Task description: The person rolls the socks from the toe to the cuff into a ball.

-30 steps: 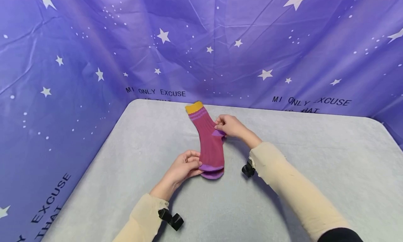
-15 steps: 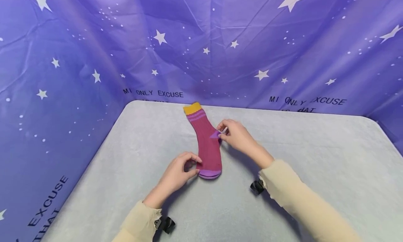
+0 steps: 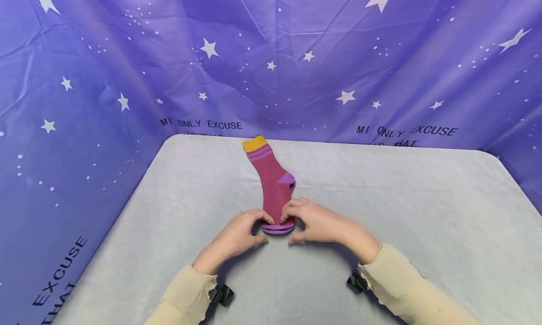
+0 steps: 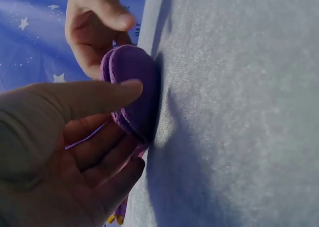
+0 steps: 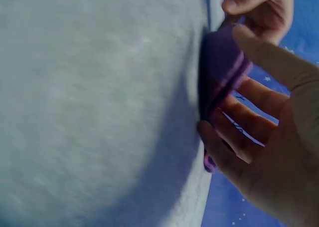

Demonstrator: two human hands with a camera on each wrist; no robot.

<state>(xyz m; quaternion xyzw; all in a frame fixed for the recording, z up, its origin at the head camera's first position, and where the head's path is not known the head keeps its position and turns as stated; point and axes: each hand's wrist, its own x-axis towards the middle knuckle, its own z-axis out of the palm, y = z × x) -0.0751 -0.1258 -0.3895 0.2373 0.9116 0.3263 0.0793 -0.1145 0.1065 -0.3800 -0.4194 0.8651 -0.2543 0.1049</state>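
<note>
On my left, the purple star-printed fabric backdrop (image 3: 84, 80) hung close beside the grey cloth-covered worktop (image 3: 423, 212) and carried black lettering along its lower part. My left hand (image 3: 237, 235) lay on the worktop at the near end of the magenta knitted sock with a yellow cuff and purple toe (image 3: 273, 188). Its fingers (image 3: 258, 215) were curled onto the left edge of the sock just above the toe, and the thumb (image 4: 94, 97) reached across the purple toe, so the hand pinched that end of the sock. In the left wrist view the toe showed 2 layers of purple fabric (image 4: 132, 87) pressed against the worktop (image 4: 239, 112).

The sock lay flat near the middle of the worktop, toward the far edge, with the yellow cuff (image 3: 254, 144) pointing away from me, the purple heel patch (image 3: 288, 178) on its right side and the toe nearest me, between my 2 hands.

My right hand (image 3: 322, 224) rested just beside the left one, on the other side of the toe. Its fingers (image 3: 292, 210) lay on the right edge of the sock, with the thumb (image 3: 296, 239) low near the worktop. In the right wrist view those fingers (image 5: 249, 122) curled under and around the purple toe (image 5: 219, 67), gripping it. Both sleeves were cream, and a black clip sat at each wrist (image 3: 222, 294).
</note>
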